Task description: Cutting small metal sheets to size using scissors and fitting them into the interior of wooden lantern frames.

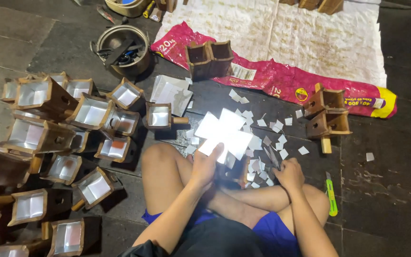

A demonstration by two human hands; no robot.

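Seated cross-legged on floor. Left hand (206,164) grips the shiny cross-shaped foil sheet (224,135) above the knees; right hand (288,172) closed on small scissors (273,158). Sheet looks light, thin, crease-prone; best held by an edge.

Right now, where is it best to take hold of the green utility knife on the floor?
Probably grip the green utility knife around the middle of its slim body, coming from above. It lies flat on the dark floor, clear of the paper scraps, just beside the right hand.
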